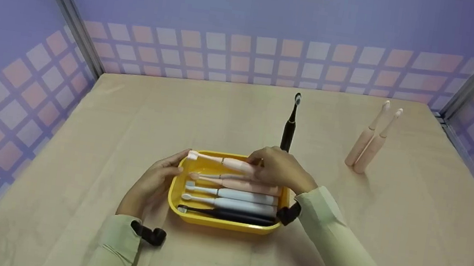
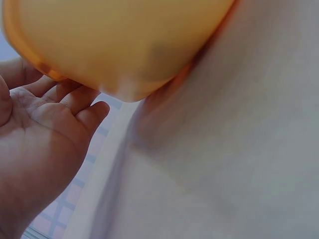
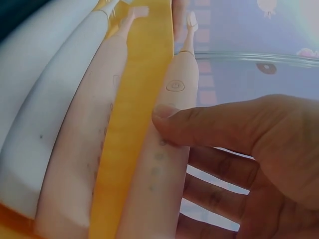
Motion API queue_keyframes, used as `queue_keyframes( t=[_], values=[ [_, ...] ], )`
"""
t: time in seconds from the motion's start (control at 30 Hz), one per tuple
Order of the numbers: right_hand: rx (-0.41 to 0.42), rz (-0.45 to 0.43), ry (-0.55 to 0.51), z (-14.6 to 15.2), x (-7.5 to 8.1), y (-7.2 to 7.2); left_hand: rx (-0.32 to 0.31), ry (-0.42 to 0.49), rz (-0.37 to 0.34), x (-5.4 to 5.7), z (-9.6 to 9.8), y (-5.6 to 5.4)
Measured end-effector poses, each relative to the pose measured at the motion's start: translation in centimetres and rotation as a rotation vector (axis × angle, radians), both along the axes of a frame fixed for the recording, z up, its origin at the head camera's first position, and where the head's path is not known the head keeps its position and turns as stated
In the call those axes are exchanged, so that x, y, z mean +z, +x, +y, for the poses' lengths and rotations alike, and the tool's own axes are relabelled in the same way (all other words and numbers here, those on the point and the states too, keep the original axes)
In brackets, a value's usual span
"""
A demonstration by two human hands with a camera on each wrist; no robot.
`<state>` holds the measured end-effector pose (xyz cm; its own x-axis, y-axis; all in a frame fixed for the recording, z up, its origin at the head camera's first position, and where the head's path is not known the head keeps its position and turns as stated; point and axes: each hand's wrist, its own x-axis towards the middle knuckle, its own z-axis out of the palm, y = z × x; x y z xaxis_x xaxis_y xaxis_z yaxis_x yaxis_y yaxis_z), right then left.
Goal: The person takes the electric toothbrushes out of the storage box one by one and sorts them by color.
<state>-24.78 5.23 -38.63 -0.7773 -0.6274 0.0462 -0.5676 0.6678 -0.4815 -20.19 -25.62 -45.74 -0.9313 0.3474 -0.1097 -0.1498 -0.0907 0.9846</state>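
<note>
My left hand (image 1: 155, 179) grips the left end of the yellow tray (image 1: 224, 225), where a pink toothbrush (image 1: 250, 187), two white toothbrushes (image 1: 245, 206) and a black toothbrush (image 1: 243, 218) lie in a row, and my right hand (image 1: 282, 167) pinches another pink toothbrush (image 1: 237, 165) by its handle over the tray's far side. Further right, an upright black toothbrush (image 1: 289, 133) and two upright pink toothbrushes (image 1: 371, 153) stand outside it, so I judge the work partway through. Pale, creased cloth (image 1: 141, 119) spreads beneath, with lilac walls (image 1: 255, 5) checked in pink and white and metal posts (image 1: 67, 7) at both corners.
</note>
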Motion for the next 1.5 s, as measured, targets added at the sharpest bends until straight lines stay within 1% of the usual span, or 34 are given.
queue_keyframes(
  t=[0.17, 0.4, 0.53, 0.63, 0.8, 0.9, 1.03, 1.17, 1.37, 1.5],
  values=[
    [-0.013, -0.027, -0.018, 0.1, 0.1, 0.1, 0.022, 0.003, -0.001, 0.0, 0.0, 0.0],
    [0.02, -0.028, -0.082, 0.5, 0.1, 0.1, 0.042, 0.006, -0.004, -0.1, 0.1, 0.1],
    [0.039, -0.025, -0.12, 0.7, 0.1, 0.2, 0.035, 0.016, -0.008, -0.2, 0.0, 0.0],
    [0.035, -0.035, -0.15, 0.9, 0.1, 0.2, 0.027, 0.002, -0.011, -0.1, 0.0, 0.0],
    [0.034, -0.029, -0.206, 1.5, 0.0, 0.4, 0.033, -0.026, -0.014, 0.0, 0.0, 0.2],
    [0.037, -0.013, -0.243, 1.8, 0.0, 0.5, 0.034, -0.031, -0.009, 0.0, 0.0, 0.2],
    [0.017, -0.006, -0.292, 2.2, 0.1, 0.7, 0.035, -0.03, -0.012, 0.0, 0.0, 0.1],
    [0.001, 0.006, -0.332, 2.6, 0.1, 0.9, 0.038, -0.006, -0.028, 0.0, 0.1, 0.1],
    [-0.006, 0.061, -0.399, 3.3, -0.2, 1.3, 0.038, 0.006, -0.022, 0.0, 0.2, 0.1],
    [-0.03, 0.08, -0.452, 3.8, -0.3, 1.4, 0.035, 0.006, -0.025, 0.0, 0.1, 0.2]
  ],
)
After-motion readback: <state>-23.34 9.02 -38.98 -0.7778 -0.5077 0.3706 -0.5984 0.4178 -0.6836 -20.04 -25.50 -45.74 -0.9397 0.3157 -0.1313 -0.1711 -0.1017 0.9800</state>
